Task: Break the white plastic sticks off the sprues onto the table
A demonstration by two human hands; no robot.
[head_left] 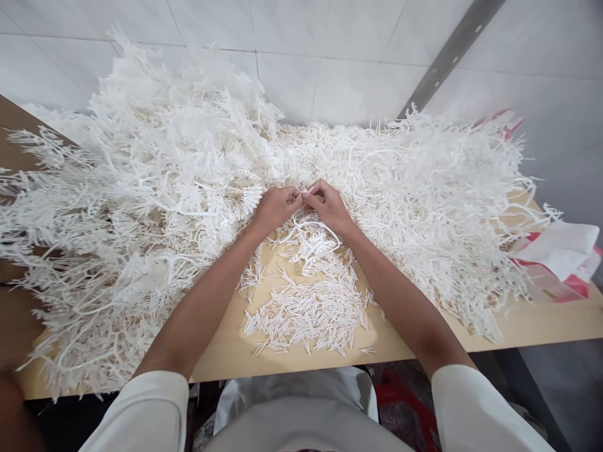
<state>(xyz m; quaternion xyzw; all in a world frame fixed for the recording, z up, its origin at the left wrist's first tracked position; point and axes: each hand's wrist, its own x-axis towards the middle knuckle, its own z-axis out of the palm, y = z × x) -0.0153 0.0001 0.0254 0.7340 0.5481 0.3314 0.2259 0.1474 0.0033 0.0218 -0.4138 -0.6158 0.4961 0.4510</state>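
Hands: L hand & R hand meet above the bench, both w/ fingers curled in, fingertips pinching a white sprig betw. them.
Sprig: thin, pale, w/ fine spiky ends poking up past the fingertips; most of it hidden by fingers, so full shape & length can't be told.
Stems: white stems just below the hands, smooth, cord-like, some curving in loops; can't tell if they join the sprig.
L pile: big white pile, branching, feathery, tips fanned like coral; looks like plastic, mat'l not certain. Spills over the bench's near edge.
R pile: similar white tangle, lower, w/ curved stems sticking out at its R end.
Loose bits: small heap of short, straight, needle-like pcs. on bare bench betw. the forearms, a few strays around it.
Bench: flat, pale tan, smooth; much of its top hidden under the piles.
Bag: thin, crinkled white-and-pink bag at far R, beside the R pile; print too unclear to read.
Backdrop: pale tiled surface w/ thin joints, grey strip running diagonally.
Cut off: brown panel at L edge; dark blurry shape in lower L corner, unclear what.
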